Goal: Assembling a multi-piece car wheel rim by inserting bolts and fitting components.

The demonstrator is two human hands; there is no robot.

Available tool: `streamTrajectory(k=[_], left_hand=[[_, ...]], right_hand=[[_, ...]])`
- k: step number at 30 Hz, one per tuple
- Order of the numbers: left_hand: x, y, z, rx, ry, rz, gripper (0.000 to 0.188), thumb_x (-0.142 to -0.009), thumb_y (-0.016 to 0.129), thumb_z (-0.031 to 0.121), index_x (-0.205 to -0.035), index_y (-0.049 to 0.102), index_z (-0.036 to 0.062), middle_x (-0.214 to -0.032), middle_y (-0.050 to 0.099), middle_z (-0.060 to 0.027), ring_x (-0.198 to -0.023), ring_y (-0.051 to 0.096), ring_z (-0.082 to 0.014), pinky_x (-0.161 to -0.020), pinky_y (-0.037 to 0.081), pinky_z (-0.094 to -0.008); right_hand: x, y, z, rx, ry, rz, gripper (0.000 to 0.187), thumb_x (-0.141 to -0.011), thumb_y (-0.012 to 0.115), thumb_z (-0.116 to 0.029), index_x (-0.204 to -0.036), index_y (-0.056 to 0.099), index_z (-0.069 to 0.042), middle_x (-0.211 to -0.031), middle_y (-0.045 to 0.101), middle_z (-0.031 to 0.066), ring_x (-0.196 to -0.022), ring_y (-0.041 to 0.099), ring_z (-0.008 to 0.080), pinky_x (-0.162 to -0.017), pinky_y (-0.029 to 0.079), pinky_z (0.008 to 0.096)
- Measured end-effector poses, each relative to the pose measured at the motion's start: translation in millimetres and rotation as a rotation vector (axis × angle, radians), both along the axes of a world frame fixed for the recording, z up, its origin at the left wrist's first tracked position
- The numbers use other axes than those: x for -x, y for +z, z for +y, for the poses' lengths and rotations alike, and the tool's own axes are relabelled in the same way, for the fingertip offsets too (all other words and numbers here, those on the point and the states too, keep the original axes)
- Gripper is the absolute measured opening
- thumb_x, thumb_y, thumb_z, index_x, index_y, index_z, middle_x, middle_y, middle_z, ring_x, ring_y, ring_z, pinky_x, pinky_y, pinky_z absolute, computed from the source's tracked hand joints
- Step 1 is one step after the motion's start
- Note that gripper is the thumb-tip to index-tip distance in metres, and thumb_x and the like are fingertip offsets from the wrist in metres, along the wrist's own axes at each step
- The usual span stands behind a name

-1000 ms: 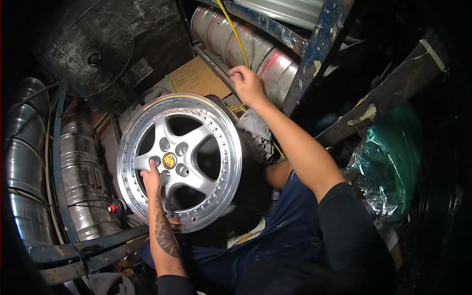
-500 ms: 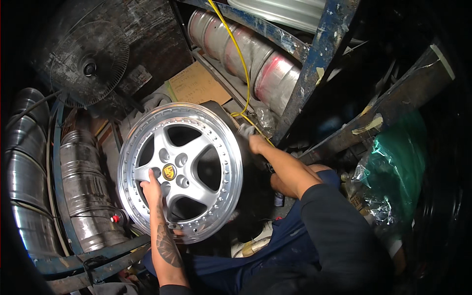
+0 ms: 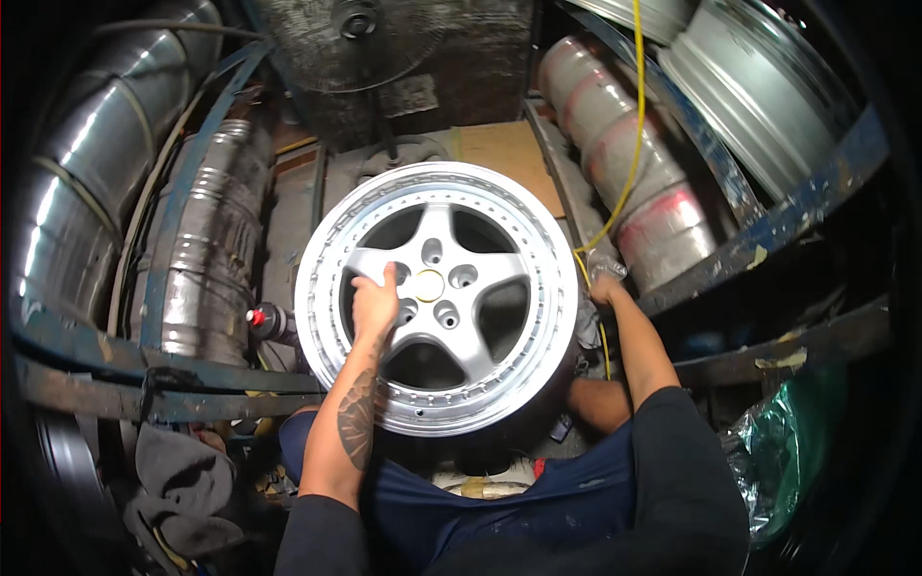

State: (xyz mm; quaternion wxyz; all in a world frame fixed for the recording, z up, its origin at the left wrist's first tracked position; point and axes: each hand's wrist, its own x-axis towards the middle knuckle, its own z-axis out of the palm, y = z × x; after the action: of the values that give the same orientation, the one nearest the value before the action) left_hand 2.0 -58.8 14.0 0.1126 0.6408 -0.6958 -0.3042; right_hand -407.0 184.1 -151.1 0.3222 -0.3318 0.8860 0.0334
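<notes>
Steadying the silver wheel (image 3: 451, 295) seems to be the job of your left hand (image 3: 375, 305): it is mostly closed on the left spoke, thumb straight along the face beside the centre cap (image 3: 429, 285), the other fingers curled out of sight. The wheel lies face up in front of your knees, probably so both arms reach it easily; what carries it is hidden beneath. Past its far edge lies a cardboard sheet (image 3: 490, 154). Your right hand (image 3: 604, 288) is just off the wheel's right edge, by crumpled clear plastic (image 3: 605, 261) and the yellow cord (image 3: 629, 182); how far it is open, and whether it has hold of anything, you cannot tell from here.

Half a second ago the view was turned, with the wheel farther left; now it sits nearer the middle. Your left hand keeps its place by the cap, whose emblem, readable then, is now washed out by glare.
</notes>
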Motion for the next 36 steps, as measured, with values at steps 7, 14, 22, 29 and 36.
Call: streamTrajectory(k=[7,14,22,29,36], left_hand=[[-8,-16,-7,-0.002,-0.053,0.155,0.1,-0.093,0.041,0.061,-0.132,0.02,-0.029,-0.121,0.052,-0.0434,-0.118,0.054,-0.0481,-0.101,0.042,-0.0449],[8,-17,-7,-0.042,0.087,0.117,0.093,-0.083,0.059,0.053,-0.137,0.024,-0.0145,-0.14,0.034,-0.0377,-0.133,0.035,-0.0484,-0.111,0.029,-0.0497],[18,92,147,-0.46,-0.618,1.221,0.085,-0.091,0.066,0.031,-0.153,0.012,0.0125,-0.145,0.034,-0.0203,-0.125,0.046,-0.0301,-0.095,0.048,-0.0465],[-4,107,181,-1.04,-0.233,1.456,0.054,-0.09,0.06,0.011,-0.139,0.037,0.0111,-0.117,0.055,-0.0144,-0.082,0.058,-0.0166,-0.059,0.05,-0.0306],[-12,117,147,-0.771,-0.498,1.108,0.046,-0.089,0.064,0.013,-0.131,0.047,0.0052,-0.102,0.063,-0.0093,-0.067,0.057,-0.0076,-0.055,0.047,-0.0236]], right_hand=[[-24,97,12,0.409,-0.082,0.326,0.028,-0.079,0.058,-0.019,-0.094,0.069,0.002,-0.098,0.064,0.0307,-0.098,0.064,0.0436,-0.086,0.05,0.0512],[-56,237,45,0.872,-0.247,0.339,0.014,-0.075,0.065,-0.013,-0.078,0.061,0.0,-0.073,0.065,0.0135,-0.069,0.063,0.0251,-0.062,0.047,0.0356],[-201,305,45,1.453,-0.256,-0.567,0.014,-0.081,0.066,-0.004,-0.094,0.059,-0.005,-0.084,0.057,-0.0017,-0.076,0.052,0.0053,-0.069,0.039,0.0195],[-237,330,17,1.434,0.008,-0.377,0.033,-0.097,0.06,-0.023,-0.116,0.06,0.003,-0.102,0.065,0.0077,-0.096,0.06,0.0124,-0.087,0.045,0.025],[-216,334,6,1.071,-0.148,-0.869,0.026,-0.094,0.061,-0.02,-0.102,0.066,0.005,-0.09,0.066,0.005,-0.088,0.059,0.011,-0.08,0.045,0.0244]])
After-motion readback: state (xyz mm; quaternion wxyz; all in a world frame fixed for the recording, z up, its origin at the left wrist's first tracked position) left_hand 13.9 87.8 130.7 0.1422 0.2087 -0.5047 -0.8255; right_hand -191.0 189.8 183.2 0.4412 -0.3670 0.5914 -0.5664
